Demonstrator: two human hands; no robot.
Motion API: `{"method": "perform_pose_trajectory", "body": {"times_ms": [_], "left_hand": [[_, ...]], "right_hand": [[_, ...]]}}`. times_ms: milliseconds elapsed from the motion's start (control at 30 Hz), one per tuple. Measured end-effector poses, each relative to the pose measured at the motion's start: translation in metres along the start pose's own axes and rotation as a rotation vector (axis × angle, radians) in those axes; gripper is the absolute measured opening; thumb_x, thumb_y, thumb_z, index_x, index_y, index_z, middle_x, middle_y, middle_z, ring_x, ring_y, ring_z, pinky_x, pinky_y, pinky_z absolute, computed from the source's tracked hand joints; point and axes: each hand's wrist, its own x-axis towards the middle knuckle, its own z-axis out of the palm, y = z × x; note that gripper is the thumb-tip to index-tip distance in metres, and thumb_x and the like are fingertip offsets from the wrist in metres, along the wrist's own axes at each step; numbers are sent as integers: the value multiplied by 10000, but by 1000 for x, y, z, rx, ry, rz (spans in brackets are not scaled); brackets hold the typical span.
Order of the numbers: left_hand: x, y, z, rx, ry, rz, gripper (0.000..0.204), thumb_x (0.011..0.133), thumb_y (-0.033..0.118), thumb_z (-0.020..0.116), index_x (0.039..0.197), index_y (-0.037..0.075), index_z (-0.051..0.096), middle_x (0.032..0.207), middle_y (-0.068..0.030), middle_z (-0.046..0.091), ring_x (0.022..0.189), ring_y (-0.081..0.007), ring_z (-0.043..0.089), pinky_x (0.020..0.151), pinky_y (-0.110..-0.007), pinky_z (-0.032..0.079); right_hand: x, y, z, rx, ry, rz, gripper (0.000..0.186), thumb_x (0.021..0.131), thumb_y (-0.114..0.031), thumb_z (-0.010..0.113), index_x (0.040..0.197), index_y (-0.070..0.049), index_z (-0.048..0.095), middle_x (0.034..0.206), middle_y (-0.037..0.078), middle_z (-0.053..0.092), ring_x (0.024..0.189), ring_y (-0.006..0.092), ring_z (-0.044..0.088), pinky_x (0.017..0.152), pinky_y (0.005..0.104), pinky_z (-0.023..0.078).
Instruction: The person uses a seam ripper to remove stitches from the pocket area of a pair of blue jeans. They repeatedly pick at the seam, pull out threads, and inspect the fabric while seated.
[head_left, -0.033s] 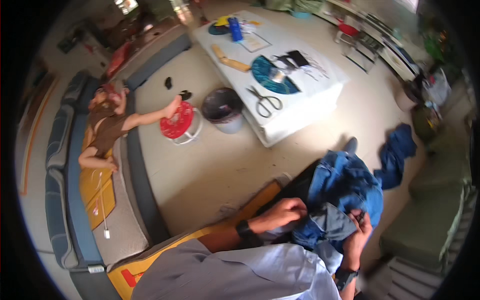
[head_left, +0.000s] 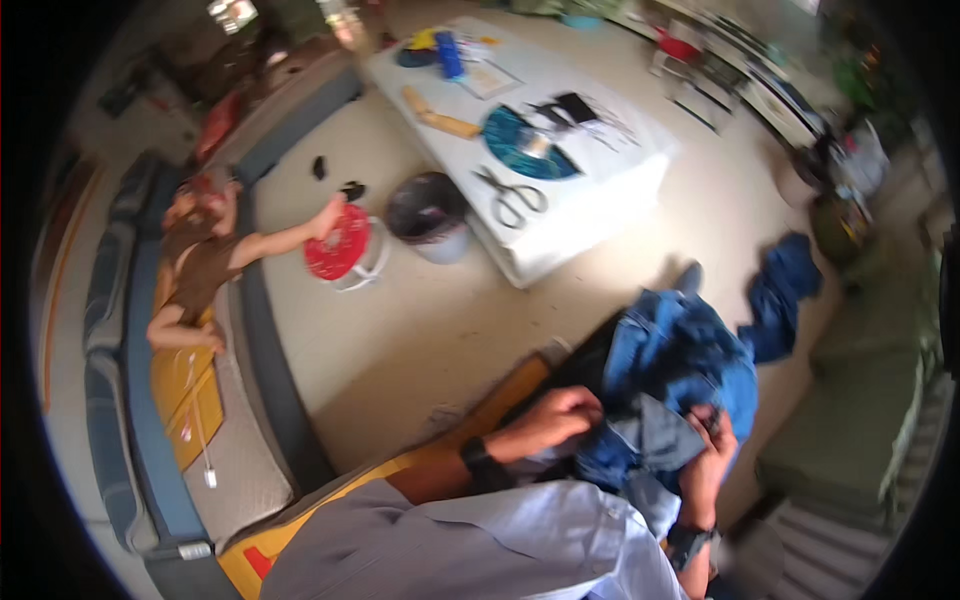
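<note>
A pair of blue jeans [head_left: 660,335] lies bunched over my lap, with a grey cloth piece [head_left: 655,432] turned up on it, perhaps a pocket lining. My right hand [head_left: 708,450] grips the garment at the right edge of this grey piece. Something small and dark shows at its fingertips, too blurred to name. At the left edge of the grey piece is my left hand [head_left: 560,415], its fingers pinched together. What they hold, if anything, is hidden.
A white-covered table [head_left: 610,210] ahead carries scissors [head_left: 510,197] and a teal fan-shaped item [head_left: 525,150]. Beside it stand a waste bin [head_left: 428,215] and a red-topped stool [head_left: 338,245]. A child [head_left: 205,260] lies on the sofa [head_left: 180,430] at left. More denim [head_left: 785,295] lies on the floor.
The surroundings have slid slightly left in the picture. Both hands keep their places on the garment, with hardly any movement of the fingers.
</note>
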Motion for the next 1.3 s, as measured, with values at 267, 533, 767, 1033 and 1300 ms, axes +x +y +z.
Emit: {"method": "perform_pose_trajectory", "body": {"times_ms": [267,533,767,1033,1300], "left_hand": [[-5,28,12,-220,-133,275,515,935,228,778,1356,-18,612,1361,-66,565,1321,-186,520,1143,-372,393],[2,38,38,84,31,166,296,1030,158,677,1275,-8,663,1179,-35,709,1107,-141,638,988,-323,506],[10,60,38,-695,20,-147,333,1044,200,657,1301,-12,666,1191,-80,738,1086,-176,699,1009,-315,530],[6,49,25,-386,7,-24,245,1050,255,672,1143,28,693,1067,-51,721,974,-143,700,894,-300,553],[6,26,-34,-91,465,246,103,1023,116,664,1073,30,693,1040,-73,730,963,-158,708,859,-300,551]], "right_hand": [[-6,2,-9,152,-97,174,85,963,-25,690,1041,-59,692,789,-18,705,481,21,417,436,228,308],[-35,1,-51,-37,-355,103,221,923,-69,812,1116,-41,708,1027,5,746,843,51,609,783,230,504],[-38,8,-54,-203,-396,64,271,846,-7,811,1098,3,713,896,-42,648,777,48,525,710,233,444],[-39,-18,-57,248,-256,184,158,791,54,732,936,-9,720,747,-32,613,598,36,483,545,232,341],[-25,-74,-84,593,-183,-171,147,855,-67,716,948,15,636,709,50,561,419,57,379,368,244,311]]}}
